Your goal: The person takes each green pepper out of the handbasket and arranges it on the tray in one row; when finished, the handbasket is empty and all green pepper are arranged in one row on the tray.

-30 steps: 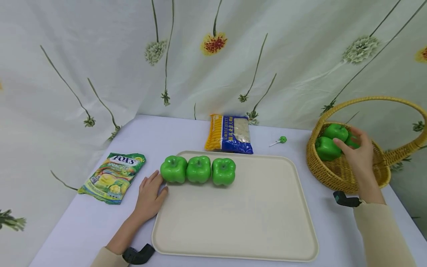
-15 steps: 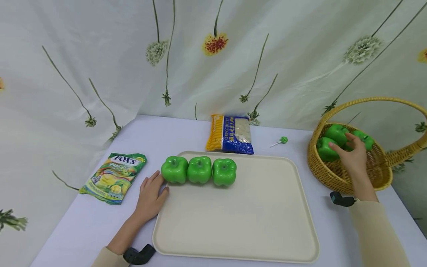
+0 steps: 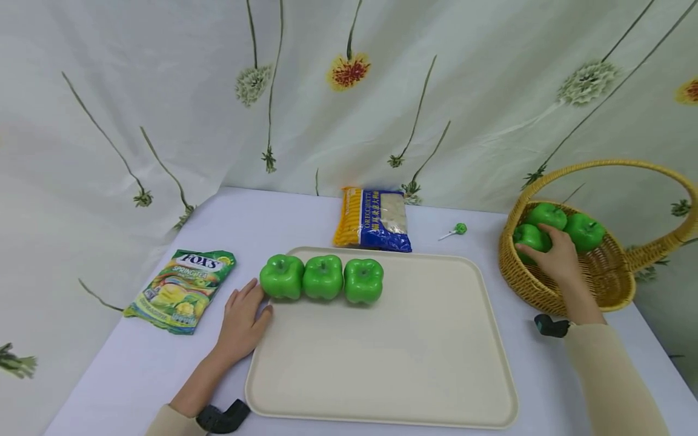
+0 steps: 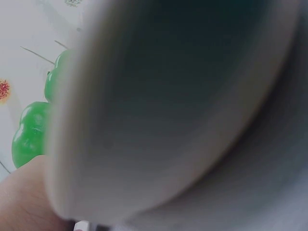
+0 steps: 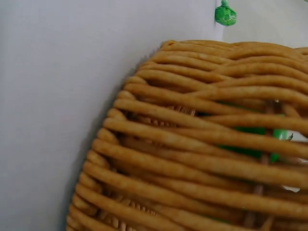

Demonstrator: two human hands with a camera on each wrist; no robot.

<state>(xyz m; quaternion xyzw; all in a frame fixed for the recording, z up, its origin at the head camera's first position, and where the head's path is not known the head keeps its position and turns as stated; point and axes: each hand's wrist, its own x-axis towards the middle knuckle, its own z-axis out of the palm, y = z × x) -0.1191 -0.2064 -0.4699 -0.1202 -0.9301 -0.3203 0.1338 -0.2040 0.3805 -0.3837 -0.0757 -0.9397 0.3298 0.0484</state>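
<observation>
A wicker basket (image 3: pixel 545 297) at the right holds three green bell peppers. My right hand (image 3: pixel 558 257) reaches into it, with thumb and fingers around the front-left bell pepper (image 3: pixel 530 237). Behind that one sits another pepper (image 3: pixel 547 215), and a third pepper (image 3: pixel 585 232) lies to its right. My left hand (image 3: pixel 242 321) rests at the left edge of a cream tray (image 3: pixel 414 351), fingers loosely extended beside the leftmost pepper (image 3: pixel 282 277) of a row of three. In the right wrist view, basket weave (image 5: pixel 192 134) hides the hand; a blurred shape covers most of the left wrist view.
Behind the tray lies a pasta bag (image 3: pixel 374 219). A green lollipop (image 3: pixel 460 229) is between it and the basket. A Fox's candy bag (image 3: pixel 185 290) lies left of my left hand. The basket's tall handle (image 3: pixel 616 162) arches over its opening.
My right hand has moved left within the basket, from the right-hand pepper to the front-left one, and now grips it. The left hand stays in place.
</observation>
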